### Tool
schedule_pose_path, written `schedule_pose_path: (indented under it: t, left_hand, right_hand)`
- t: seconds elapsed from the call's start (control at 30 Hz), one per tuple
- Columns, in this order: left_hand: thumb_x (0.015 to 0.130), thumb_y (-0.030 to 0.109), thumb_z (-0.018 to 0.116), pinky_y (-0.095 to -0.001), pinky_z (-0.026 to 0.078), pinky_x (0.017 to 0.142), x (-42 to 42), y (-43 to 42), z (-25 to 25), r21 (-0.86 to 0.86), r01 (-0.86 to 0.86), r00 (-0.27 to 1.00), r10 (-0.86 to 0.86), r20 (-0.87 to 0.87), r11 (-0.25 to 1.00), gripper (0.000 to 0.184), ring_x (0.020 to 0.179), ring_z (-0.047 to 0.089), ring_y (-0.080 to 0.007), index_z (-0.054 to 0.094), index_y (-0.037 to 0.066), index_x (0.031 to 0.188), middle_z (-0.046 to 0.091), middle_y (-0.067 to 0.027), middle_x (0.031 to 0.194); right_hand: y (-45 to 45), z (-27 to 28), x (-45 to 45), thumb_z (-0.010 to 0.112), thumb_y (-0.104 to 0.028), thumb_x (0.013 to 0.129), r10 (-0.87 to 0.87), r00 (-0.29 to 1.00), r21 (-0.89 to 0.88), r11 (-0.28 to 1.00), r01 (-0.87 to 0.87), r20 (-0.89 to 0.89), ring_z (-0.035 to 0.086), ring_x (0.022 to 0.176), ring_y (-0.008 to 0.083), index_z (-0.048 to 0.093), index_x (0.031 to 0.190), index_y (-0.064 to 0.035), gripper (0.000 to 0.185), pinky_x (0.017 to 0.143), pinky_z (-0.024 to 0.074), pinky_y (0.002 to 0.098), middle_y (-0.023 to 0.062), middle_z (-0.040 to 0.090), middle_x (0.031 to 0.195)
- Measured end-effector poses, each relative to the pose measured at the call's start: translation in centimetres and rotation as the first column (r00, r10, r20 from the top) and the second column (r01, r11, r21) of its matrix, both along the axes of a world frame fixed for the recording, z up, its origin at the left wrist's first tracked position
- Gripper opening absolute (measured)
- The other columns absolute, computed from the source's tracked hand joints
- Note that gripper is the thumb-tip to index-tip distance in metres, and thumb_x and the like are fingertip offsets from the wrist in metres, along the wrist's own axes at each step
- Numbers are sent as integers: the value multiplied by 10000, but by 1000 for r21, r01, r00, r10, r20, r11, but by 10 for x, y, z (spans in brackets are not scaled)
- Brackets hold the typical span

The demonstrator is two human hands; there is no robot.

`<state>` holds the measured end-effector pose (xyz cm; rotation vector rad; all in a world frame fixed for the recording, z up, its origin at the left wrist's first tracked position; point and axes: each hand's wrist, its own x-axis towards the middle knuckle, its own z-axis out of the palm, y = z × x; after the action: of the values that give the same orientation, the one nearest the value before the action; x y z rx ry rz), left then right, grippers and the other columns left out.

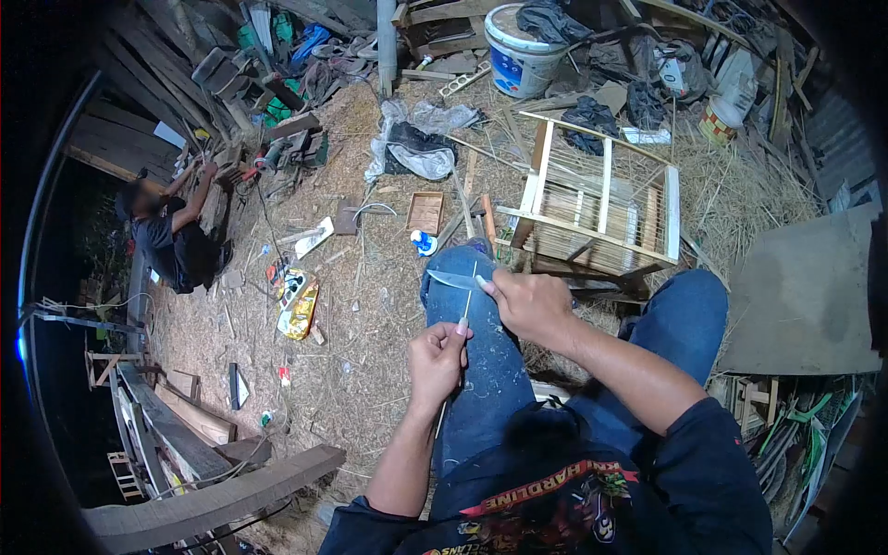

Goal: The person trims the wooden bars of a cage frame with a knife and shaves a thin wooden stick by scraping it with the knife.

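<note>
My left hand (436, 366) is closed in a pinch around a thin pale stick (466, 306), which runs upright through the fingers and down past the wrist. My right hand (534, 303) grips a knife (452, 279), its blade pointing left and crossing the stick near the upper end. The knife's handle is mostly hidden inside the fingers. Both hands are above my jeans-covered thigh (484, 368), which is dotted with pale flecks. Just beyond my knees rests a wooden frame strung with thin sticks (601, 190).
A small wooden tray (425, 212), a blue-and-white object (424, 243) and a yellow packet (298, 313) lie on the shavings-covered floor. At the back stands a white bucket (524, 55). Another person (166, 231) crouches at the left. A curved wooden beam (217, 493) spans the lower left.
</note>
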<state>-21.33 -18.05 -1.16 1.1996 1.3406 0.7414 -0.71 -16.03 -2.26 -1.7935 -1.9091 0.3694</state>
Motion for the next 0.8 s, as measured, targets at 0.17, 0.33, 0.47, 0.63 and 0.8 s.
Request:
schedule_pose_path:
  t: [0.17,0.33,0.47,0.63,0.8]
  left_hand:
    - [1057,179,656,-251,328,456,-7,3,6,-20,24,999,-23,26,1000,254,493,457,-44,724,-25,920,566,21,590]
    - [1064,196,647,-256,331,459,-18,7,-4,-16,27,998,-26,59,1000,274,493,457,-44,725,-22,916,560,23,584]
    - [1076,228,629,-259,332,455,-23,9,-6,-2,51,997,-51,52,999,312,487,454,-45,722,-21,912,557,23,581]
    - [1083,238,616,-260,318,452,-25,8,-10,-37,64,996,-61,67,997,314,483,435,-40,710,-17,925,530,33,574]
    - [1084,233,615,-256,291,442,-23,7,-15,-55,52,990,-44,136,997,296,473,402,-32,687,-11,933,490,50,565]
  right_hand:
    - [6,8,0,500,-373,1079,-78,995,-2,997,79,58,719,580,362,659,931,-92,355,501,555,511,159,685,630]
    - [-11,13,-17,533,-372,1054,15,994,17,1000,-17,112,719,588,368,680,975,-108,313,498,549,517,161,698,653]
    - [3,22,-21,552,-370,1038,-70,984,-25,997,76,165,723,601,366,679,969,-109,299,501,551,525,164,710,685]
    - [-8,18,-24,561,-361,1029,2,986,-36,999,4,166,720,594,373,666,907,-109,299,507,560,528,163,709,680]
    - [14,21,-17,596,-318,1016,-100,984,-9,995,102,146,710,594,376,658,892,-115,246,519,549,530,155,694,662]
